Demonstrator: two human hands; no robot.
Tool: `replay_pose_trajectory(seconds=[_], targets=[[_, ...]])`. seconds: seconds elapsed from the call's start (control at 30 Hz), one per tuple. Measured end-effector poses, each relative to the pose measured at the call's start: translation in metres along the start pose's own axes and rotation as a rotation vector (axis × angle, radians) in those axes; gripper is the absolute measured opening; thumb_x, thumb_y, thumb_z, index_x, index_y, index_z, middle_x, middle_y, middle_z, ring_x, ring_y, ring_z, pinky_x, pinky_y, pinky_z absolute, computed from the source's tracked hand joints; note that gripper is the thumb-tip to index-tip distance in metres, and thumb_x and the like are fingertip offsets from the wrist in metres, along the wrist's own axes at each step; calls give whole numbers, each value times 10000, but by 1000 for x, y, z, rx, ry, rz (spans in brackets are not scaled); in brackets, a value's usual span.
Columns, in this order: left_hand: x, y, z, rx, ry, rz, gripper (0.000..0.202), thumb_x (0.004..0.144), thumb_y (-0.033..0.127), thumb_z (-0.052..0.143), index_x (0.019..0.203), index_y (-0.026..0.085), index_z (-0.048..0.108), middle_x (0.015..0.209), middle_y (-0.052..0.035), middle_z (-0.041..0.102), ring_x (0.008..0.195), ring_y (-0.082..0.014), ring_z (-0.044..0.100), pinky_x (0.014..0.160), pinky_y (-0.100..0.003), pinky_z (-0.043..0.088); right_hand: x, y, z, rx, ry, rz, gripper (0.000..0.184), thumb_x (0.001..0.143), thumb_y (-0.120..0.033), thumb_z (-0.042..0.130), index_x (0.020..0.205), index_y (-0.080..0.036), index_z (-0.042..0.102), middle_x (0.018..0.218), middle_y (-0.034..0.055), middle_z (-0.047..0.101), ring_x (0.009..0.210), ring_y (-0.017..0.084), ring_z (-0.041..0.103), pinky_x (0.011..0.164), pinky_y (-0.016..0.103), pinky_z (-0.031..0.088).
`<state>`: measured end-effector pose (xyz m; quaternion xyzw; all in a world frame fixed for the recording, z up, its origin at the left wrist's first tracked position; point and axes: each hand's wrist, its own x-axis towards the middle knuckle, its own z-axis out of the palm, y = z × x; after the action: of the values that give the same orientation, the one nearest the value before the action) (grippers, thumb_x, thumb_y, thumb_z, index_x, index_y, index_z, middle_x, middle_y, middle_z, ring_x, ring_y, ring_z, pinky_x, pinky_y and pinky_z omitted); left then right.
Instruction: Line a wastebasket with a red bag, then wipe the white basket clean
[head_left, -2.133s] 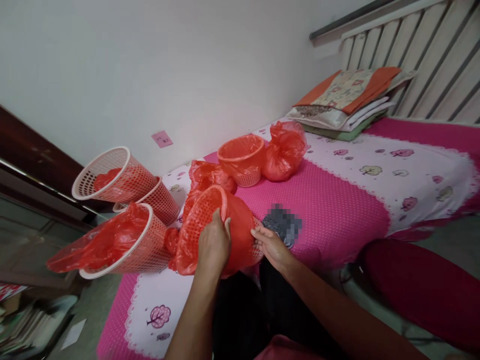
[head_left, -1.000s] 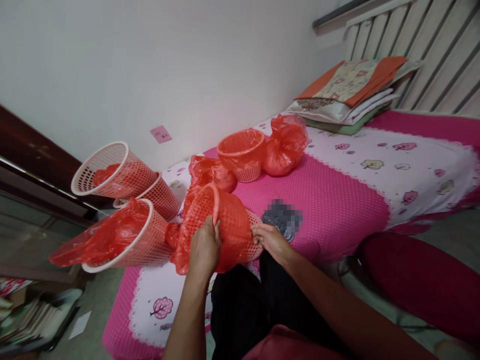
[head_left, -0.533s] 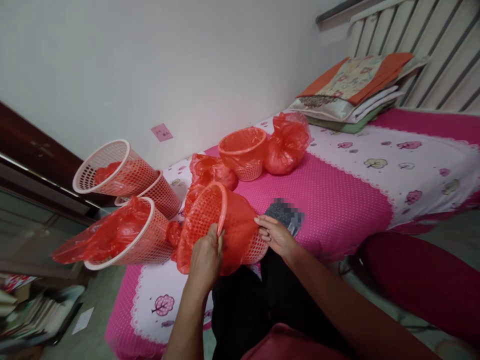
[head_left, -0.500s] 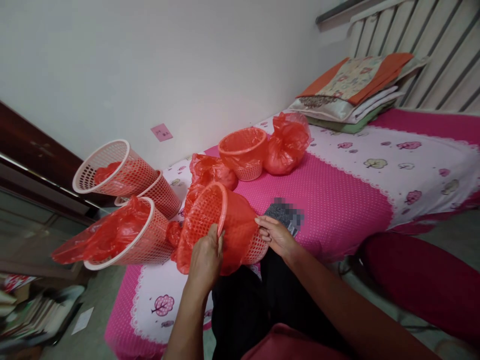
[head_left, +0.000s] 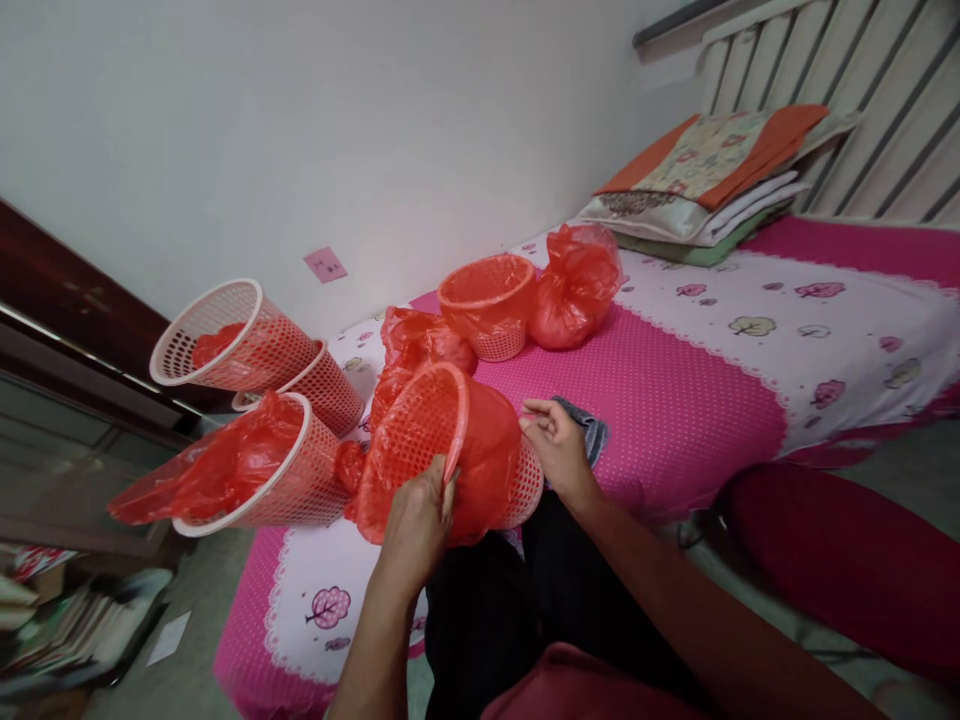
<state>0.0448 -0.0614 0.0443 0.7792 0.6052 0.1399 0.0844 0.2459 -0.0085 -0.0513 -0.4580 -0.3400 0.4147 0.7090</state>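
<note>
A pink mesh plastic basket (head_left: 529, 490) lies tilted on the bed in front of me, its mouth toward the left. A red plastic bag (head_left: 487, 450) lines it and is folded over the rim, covering much of its outside. My left hand (head_left: 416, 515) is closed on the near part of the bag-covered rim. At the basket's right side, my right hand (head_left: 559, 450) has its fingers curled in a pinch at the bag's edge; the bit of plastic between the fingertips is hard to make out. Behind that hand lies a dark grey item (head_left: 589, 430), partly hidden.
Left are pink baskets (head_left: 311, 480), some holding red bags. Behind stand a bag-lined basket (head_left: 495, 340) and a filled red bag (head_left: 574, 300). Folded bedding (head_left: 712, 170) is stacked on the bed (head_left: 675, 400). A dark red round stool (head_left: 847, 560) stands at right.
My right hand has moved up and slightly right along the basket's side, now covering part of the grey item. My left hand keeps hold of the rim, and the basket has shifted slightly right.
</note>
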Motion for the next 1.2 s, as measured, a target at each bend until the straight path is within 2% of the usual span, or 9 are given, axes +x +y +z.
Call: replay_pose_trajectory(seconds=[0.27,0.53,0.6,0.7,0.8,0.9,1.03,1.1,1.2], targets=[[-1,3,1,-34,-46,42,193,1018,147,439,992,200,622,790,-34,683,708,-192,663,703,-291,443,-23,-70,12,-465,-424,-761,390,1049,-179,497,1363,-294,697,1368,81,711,1291,269,619,1135,514,484],[0,-4,-19,78,-192,140,263,1055,167,449,1165,196,686,1001,-93,766,968,-249,725,971,-403,499,20,-70,3,-596,-742,-739,230,1043,-273,637,1208,-318,791,1263,43,777,1399,310,557,1180,579,410],[-1,-8,-23,59,-160,159,311,1056,221,506,1327,199,657,1145,-125,776,1092,-272,725,1033,-439,506,23,-66,4,-568,-763,-740,237,1049,-294,634,1224,-326,790,1259,43,774,1365,296,581,1176,565,425],[-1,-7,-25,-23,-11,212,652,1009,347,658,1607,229,428,1450,-163,679,1336,-300,648,1132,-479,485,25,-62,11,-544,-768,-789,256,1070,-299,598,1244,-314,784,1239,57,770,1337,287,598,1169,557,451],[6,4,-27,-84,65,190,823,993,381,690,1682,215,271,1495,-173,652,1331,-291,662,1102,-457,513,23,-63,22,-515,-800,-819,257,1064,-307,616,1277,-293,760,1241,75,766,1297,280,631,1164,545,476],[24,19,-31,-11,11,51,763,1001,376,676,1649,153,340,1224,-151,783,1096,-296,757,942,-413,559,22,-69,28,-398,-773,-767,290,1059,-271,611,1330,-285,713,1307,74,748,1280,246,659,1140,481,516],[45,38,-30,182,-51,-66,355,1029,280,568,1340,131,653,1050,-163,798,1012,-319,761,807,-362,504,30,-60,13,-251,-368,-588,222,1034,-279,604,1218,-268,729,1235,61,770,1182,226,707,1089,446,539],[50,42,-27,225,-72,-77,242,1026,221,508,1150,142,700,1013,-165,792,967,-307,757,760,-346,463,35,-41,-3,-211,-174,-405,164,991,-343,661,1096,-248,742,1103,63,787,1053,235,732,991,438,574],[52,41,-21,217,-69,-77,238,1045,211,444,1061,163,677,927,-134,780,874,-280,741,713,-337,408,33,-5,-25,-134,-116,51,219,898,-439,776,880,-230,711,871,58,756,815,221,717,741,358,584]])
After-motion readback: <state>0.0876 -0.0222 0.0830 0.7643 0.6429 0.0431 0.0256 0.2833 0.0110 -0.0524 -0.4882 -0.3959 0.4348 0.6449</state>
